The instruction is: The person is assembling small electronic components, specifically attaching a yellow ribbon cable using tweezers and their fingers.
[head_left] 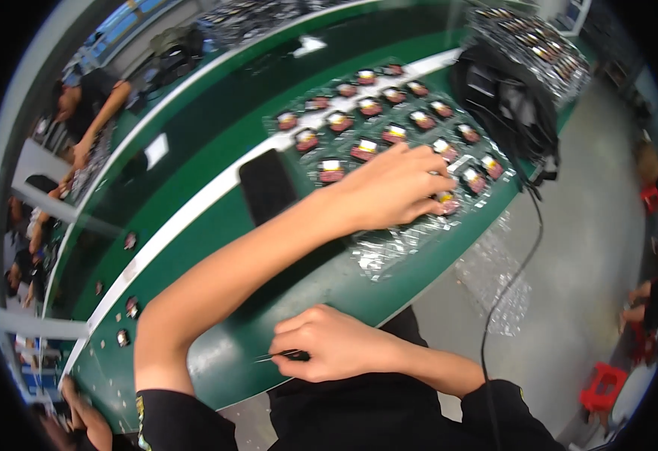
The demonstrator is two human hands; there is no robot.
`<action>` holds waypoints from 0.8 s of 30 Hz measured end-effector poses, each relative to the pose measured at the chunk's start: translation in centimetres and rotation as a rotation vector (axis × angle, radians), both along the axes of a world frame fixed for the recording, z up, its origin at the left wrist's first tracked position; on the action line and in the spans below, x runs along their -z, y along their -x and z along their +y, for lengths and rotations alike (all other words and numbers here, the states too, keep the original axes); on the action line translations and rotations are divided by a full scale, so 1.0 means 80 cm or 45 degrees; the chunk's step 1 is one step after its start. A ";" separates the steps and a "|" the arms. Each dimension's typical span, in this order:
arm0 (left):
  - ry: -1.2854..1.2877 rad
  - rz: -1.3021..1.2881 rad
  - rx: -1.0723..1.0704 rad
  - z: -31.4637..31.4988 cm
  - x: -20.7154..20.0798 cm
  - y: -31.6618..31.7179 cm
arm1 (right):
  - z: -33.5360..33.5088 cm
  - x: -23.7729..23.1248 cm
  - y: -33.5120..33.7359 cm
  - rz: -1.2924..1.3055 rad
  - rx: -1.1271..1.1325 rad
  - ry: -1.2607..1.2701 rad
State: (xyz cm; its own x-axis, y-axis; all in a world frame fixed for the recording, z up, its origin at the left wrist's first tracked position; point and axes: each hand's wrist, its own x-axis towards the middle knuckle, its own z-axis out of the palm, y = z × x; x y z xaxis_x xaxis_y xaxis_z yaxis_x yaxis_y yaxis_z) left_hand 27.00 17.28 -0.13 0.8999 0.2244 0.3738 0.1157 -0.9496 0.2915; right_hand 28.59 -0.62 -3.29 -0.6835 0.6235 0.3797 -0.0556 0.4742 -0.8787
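Black sleeves (182, 422) lie closest, at the lower edge, with a bare forearm coming out of each. Below them is a green table (246, 323), crossed at a slant by a white strip (193, 213), with a shiny dark green band beyond it. Grey floor (580, 248) spreads to the right, with a red stool (603, 387) near the rim, and other people sit along both sides.

Blur softens the left hand (400, 188), which reaches over a clear plastic tray (378, 254) of small dark pieces (331, 170) with pink and white faces. Its fingertips are at a piece near the tray's right side, but I cannot tell whether they grip it. Closer to the body, the right hand (329, 346) is closed around a thin tool (294, 355), its slim tip pointing left; the fingers cover part of the handle. The left forearm hides the near end of a black phone (267, 184).

Beside the tray's far right corner, a black bag (505, 105) partly blocks another tray (535, 45) of pieces. A dark cord (532, 255) hangs over the floor, passing crumpled clear plastic (498, 293).
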 end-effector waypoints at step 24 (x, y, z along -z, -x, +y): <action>0.186 -0.102 -1.534 -0.098 -0.014 0.473 | 0.002 -0.020 0.003 -0.117 0.163 0.218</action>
